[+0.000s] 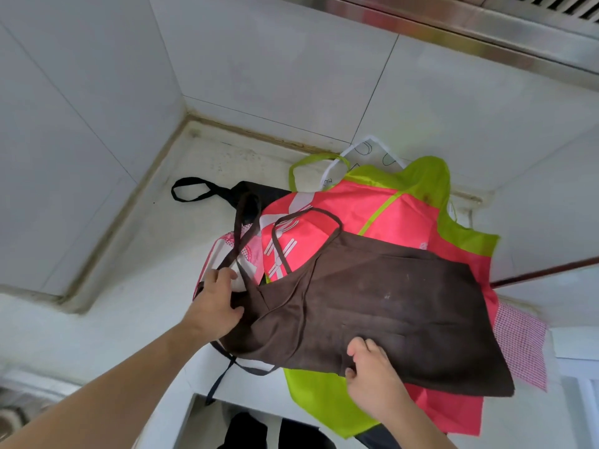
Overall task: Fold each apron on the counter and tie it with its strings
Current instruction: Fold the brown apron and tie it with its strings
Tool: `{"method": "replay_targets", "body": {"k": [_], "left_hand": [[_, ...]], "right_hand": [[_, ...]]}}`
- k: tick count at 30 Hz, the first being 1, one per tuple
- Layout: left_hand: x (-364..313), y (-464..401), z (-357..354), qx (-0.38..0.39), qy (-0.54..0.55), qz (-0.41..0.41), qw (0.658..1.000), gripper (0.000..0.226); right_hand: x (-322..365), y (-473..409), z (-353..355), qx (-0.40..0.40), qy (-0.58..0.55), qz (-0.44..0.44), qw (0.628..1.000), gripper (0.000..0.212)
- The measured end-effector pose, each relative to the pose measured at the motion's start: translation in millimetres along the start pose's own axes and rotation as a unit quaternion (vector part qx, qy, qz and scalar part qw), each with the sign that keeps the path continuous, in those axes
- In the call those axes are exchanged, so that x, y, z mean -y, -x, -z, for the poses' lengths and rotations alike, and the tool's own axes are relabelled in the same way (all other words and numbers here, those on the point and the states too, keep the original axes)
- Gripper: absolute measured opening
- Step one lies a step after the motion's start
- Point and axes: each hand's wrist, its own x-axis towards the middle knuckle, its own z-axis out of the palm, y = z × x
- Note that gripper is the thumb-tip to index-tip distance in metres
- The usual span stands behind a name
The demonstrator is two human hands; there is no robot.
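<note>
A dark brown apron (389,306) lies on top of a pile of aprons on the white counter (152,254). My left hand (215,303) grips its upper left edge, where a brown neck strap (241,231) rises in a loop. My right hand (372,377) pinches the brown apron's near edge between thumb and fingers. Under it lie a pink apron (372,215) with white cutlery print, a lime green apron (428,176), a black apron (240,189) with a strap loop, and a pink checked one (522,345).
White tiled walls (259,59) close the corner behind the pile. A steel hood edge (486,30) runs along the top right. The counter's near edge (181,409) drops off below the pile, where dark strings (223,374) hang down.
</note>
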Motion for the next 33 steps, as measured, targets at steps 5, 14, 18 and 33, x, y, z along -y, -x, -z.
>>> {"method": "replay_targets", "body": {"k": [5, 14, 18, 33], "left_hand": [[18.1, 11.0, 15.9, 0.054, 0.138, 0.020, 0.989, 0.041], [77.3, 46.7, 56.7, 0.153, 0.166, 0.144, 0.963, 0.019], [65.5, 45.3, 48.7, 0.148, 0.169, 0.145, 0.964, 0.023], [25.7, 32.0, 7.4, -0.051, -0.064, -0.155, 0.985, 0.040]], "right_hand": [[0.7, -9.3, -4.4, 0.020, 0.000, -0.028, 0.999, 0.030], [8.5, -15.2, 1.1, 0.047, 0.006, -0.056, 0.997, 0.030], [11.7, -12.5, 2.4, 0.057, 0.014, -0.069, 0.996, 0.029], [69.8, -72.2, 106.3, -0.308, 0.039, 0.108, 0.944, 0.046]]}}
